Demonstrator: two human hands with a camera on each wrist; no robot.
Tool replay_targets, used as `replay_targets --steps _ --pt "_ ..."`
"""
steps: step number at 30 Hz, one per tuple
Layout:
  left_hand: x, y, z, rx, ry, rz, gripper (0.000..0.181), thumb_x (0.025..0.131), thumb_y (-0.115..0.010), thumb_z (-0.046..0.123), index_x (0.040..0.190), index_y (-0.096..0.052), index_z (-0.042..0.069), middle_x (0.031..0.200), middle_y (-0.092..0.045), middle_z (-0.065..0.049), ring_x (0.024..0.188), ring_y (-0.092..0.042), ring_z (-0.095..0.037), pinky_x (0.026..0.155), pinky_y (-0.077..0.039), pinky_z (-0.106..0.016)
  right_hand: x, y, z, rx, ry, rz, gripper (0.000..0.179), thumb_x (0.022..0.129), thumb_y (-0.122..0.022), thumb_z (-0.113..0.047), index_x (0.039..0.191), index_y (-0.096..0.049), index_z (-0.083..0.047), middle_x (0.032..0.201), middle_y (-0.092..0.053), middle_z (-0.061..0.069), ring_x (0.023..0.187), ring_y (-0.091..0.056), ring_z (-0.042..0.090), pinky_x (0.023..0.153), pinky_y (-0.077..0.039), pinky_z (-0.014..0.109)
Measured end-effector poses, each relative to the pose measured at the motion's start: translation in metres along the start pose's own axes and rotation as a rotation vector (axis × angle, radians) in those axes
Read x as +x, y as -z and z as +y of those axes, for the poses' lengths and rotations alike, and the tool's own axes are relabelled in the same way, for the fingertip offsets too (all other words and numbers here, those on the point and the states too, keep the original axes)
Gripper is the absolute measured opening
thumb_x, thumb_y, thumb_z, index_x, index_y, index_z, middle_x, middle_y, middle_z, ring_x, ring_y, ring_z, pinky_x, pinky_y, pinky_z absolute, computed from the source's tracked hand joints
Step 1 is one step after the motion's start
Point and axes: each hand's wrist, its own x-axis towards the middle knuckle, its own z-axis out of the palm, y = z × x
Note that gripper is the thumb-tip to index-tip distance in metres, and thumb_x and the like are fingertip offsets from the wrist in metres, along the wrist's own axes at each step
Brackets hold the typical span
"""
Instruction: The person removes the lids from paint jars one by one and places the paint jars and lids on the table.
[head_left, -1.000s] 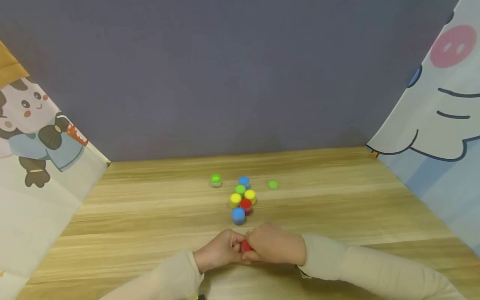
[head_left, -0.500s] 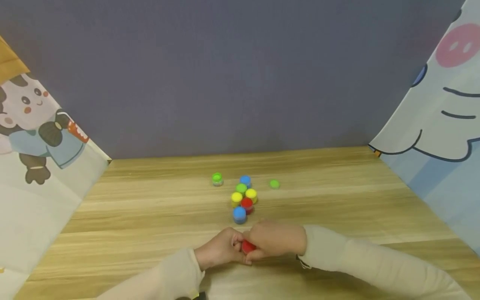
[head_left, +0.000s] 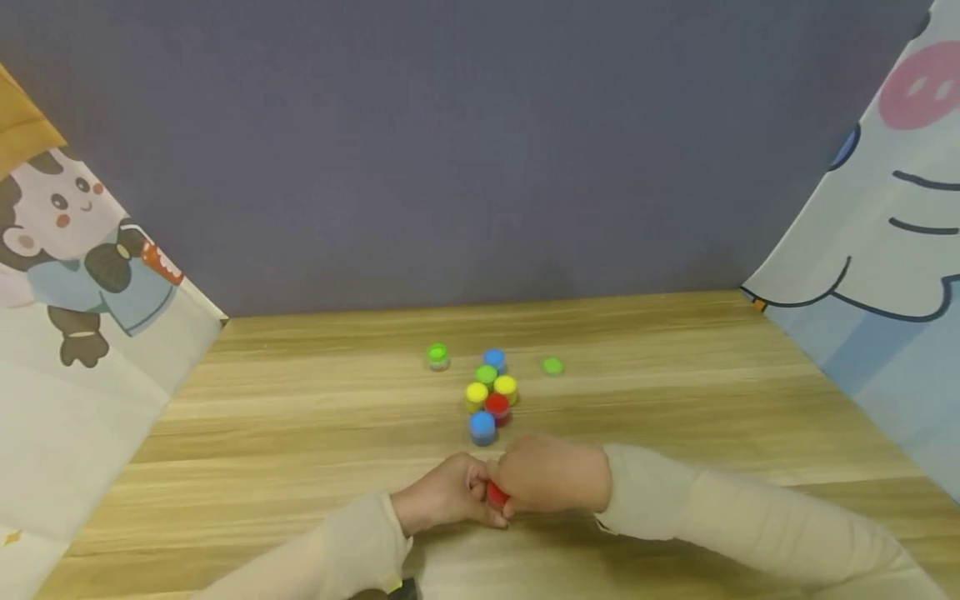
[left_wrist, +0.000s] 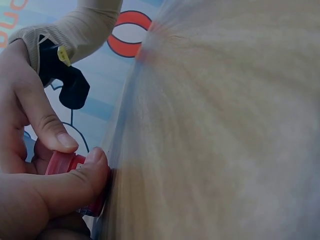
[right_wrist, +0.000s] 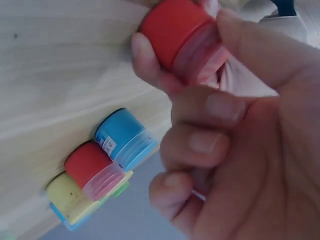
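Observation:
Low over the near part of the table, both hands meet at a small jar with a red lid (head_left: 496, 497). My left hand (head_left: 446, 492) grips the jar's body between thumb and fingers. From the right, my right hand (head_left: 555, 473) pinches the lid, its thumb and fingers at the rim. The left wrist view shows a thumb on either side of the red jar (left_wrist: 61, 162). In the right wrist view, the coloured part and the clear part of the red jar (right_wrist: 177, 32) are together. Fingers cover much of the jar.
Beyond the hands stands a cluster of small jars: blue (head_left: 482, 427), red (head_left: 497, 407), yellow (head_left: 476, 395), another yellow (head_left: 506, 388), green (head_left: 486, 377) and blue (head_left: 494, 360). A green jar (head_left: 438, 358) stands apart at left; a flat green lid (head_left: 552, 367) lies at right.
Both hands keep their hold on the red jar. The right thumb and fingers have shifted slightly around the lid, while the whole head view has drifted a little.

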Motion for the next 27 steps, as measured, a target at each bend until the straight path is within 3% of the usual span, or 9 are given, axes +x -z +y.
replay_targets --steps 3,9,13,19,23,27 --pt "0.000 0.000 0.000 0.005 0.015 0.012 0.022 0.069 -0.076 -0.009 0.089 -0.070 -0.002 0.054 -0.052 0.000 0.044 -0.037 -0.003 0.042 -0.028 -0.014 -0.003 -0.001 -0.001 0.058 -0.021 0.048 0.025 0.086 -0.064 -0.041 0.089 -0.059 -0.017 0.058 -0.043 -0.009 0.052 -0.038 0.006 0.052 -0.037 0.022" --pt "-0.001 0.000 -0.003 -0.089 0.042 0.018 0.027 0.068 -0.072 -0.016 0.092 -0.070 -0.003 0.064 -0.064 -0.007 0.055 -0.058 -0.006 0.056 -0.049 -0.016 -0.008 -0.013 -0.005 0.152 -0.103 0.182 0.033 0.091 -0.055 -0.044 0.071 -0.053 -0.018 0.057 -0.039 -0.010 0.048 -0.035 0.005 0.046 -0.034 0.020" --pt "-0.003 0.000 -0.004 -0.112 0.037 0.025 0.034 0.067 -0.072 -0.017 0.098 -0.069 -0.004 0.058 -0.058 -0.001 0.053 -0.054 -0.004 0.056 -0.049 -0.016 -0.008 -0.017 -0.011 0.172 -0.172 0.227 0.037 0.093 -0.054 -0.039 0.063 -0.048 -0.018 0.055 -0.037 -0.008 0.046 -0.033 0.005 0.041 -0.031 0.021" --pt "-0.003 0.000 -0.006 -0.106 0.041 0.090 0.057 0.063 -0.073 -0.018 0.116 -0.063 0.000 0.051 -0.043 0.004 0.047 -0.039 -0.004 0.057 -0.050 -0.018 -0.006 -0.018 -0.014 0.172 -0.210 0.249 0.039 0.090 -0.055 -0.039 0.059 -0.045 -0.018 0.053 -0.036 -0.008 0.046 -0.032 0.005 0.039 -0.030 0.021" --pt "-0.002 0.000 -0.006 -0.113 0.034 0.100 0.052 0.063 -0.073 -0.018 0.112 -0.064 0.000 0.052 -0.040 0.004 0.048 -0.038 -0.005 0.060 -0.052 -0.020 -0.006 -0.019 -0.015 0.129 -0.225 0.277 0.040 0.089 -0.056 -0.042 0.059 -0.045 -0.017 0.053 -0.037 -0.007 0.046 -0.033 0.005 0.040 -0.030 0.022" --pt "-0.003 -0.001 -0.005 -0.106 0.019 0.096 0.049 0.063 -0.074 -0.016 0.109 -0.066 0.000 0.052 -0.042 0.004 0.048 -0.038 -0.005 0.053 -0.047 -0.016 -0.007 -0.019 -0.016 0.137 -0.240 0.269 0.041 0.089 -0.057 -0.042 0.058 -0.045 -0.018 0.053 -0.036 -0.007 0.046 -0.033 0.005 0.039 -0.030 0.021"
